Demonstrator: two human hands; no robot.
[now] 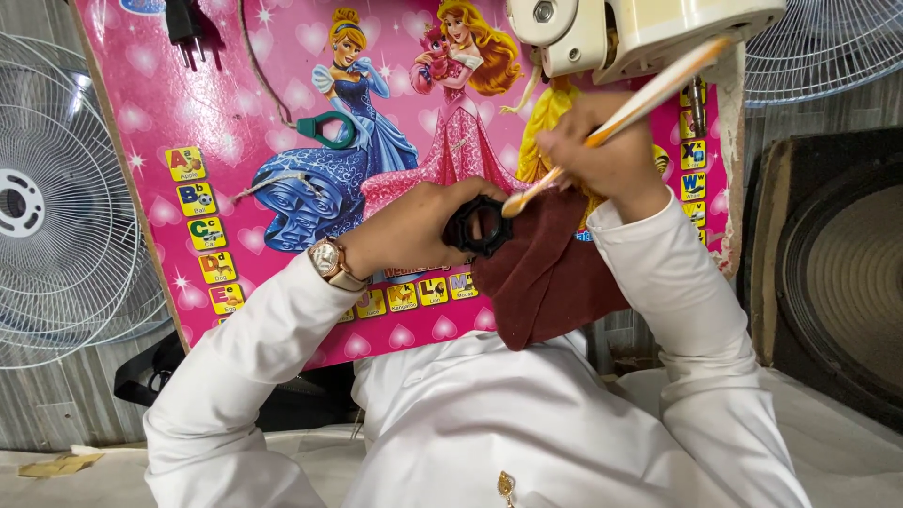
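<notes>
My left hand (pixel 414 226), with a gold wristwatch (pixel 326 259) on its wrist, holds a black ring-shaped part (pixel 460 237) against a dark red cloth (pixel 550 277) that hangs below it. My right hand (pixel 597 150) grips an orange and white brush (pixel 658 89) like a toothbrush. The brush head (pixel 515 202) touches the ring's right edge. Both arms wear white sleeves.
A pink poster board (pixel 188 94) with cartoon princesses and alphabet tiles stands behind the hands. A cream machine body (pixel 649 28) hangs at the top. Fan grilles stand at left (pixel 56 216) and upper right (pixel 828 47). A large dark speaker (pixel 837 273) sits right. Green scissor handles (pixel 324 127) and a black plug (pixel 183 23) lie on the board.
</notes>
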